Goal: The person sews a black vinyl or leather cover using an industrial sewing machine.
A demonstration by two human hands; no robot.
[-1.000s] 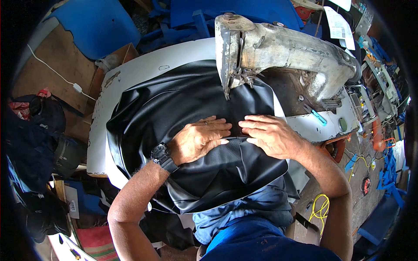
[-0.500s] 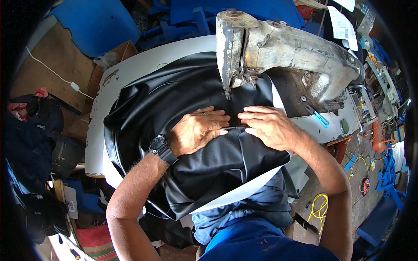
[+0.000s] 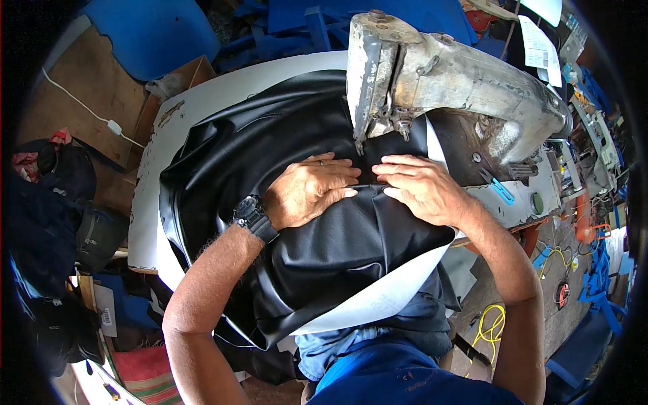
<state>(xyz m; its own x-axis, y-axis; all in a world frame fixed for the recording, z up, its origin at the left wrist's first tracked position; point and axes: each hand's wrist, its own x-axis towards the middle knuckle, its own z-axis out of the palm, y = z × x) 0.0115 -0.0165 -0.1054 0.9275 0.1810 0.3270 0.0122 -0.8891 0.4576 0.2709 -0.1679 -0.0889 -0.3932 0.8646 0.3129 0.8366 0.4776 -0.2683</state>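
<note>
A black leather-like sheet (image 3: 324, 236) with a white underside lies in folds over the table and down over my lap. Both of my hands rest on it, just in front of the needle area of a worn sewing machine (image 3: 459, 74). My left hand (image 3: 310, 189), with a watch on its wrist, lies flat to the left of a raised fold, fingers pointing right. My right hand (image 3: 425, 189) lies flat on the other side, its fingers pointing left. A small gap separates the fingertips, and both thumbs touch the fold's edge.
The white table (image 3: 152, 209) has chipped edges. Blue-handled snips (image 3: 499, 189) and a small round green item (image 3: 536, 202) lie right of the machine. A blue chair (image 3: 158, 37) stands far left. A yellow cord (image 3: 489, 327) lies on the floor at right.
The view has shifted slightly. Both hands and the sheet sit a little farther forward, and more of the white underside shows at the near edge. The hands keep their flat pose.
</note>
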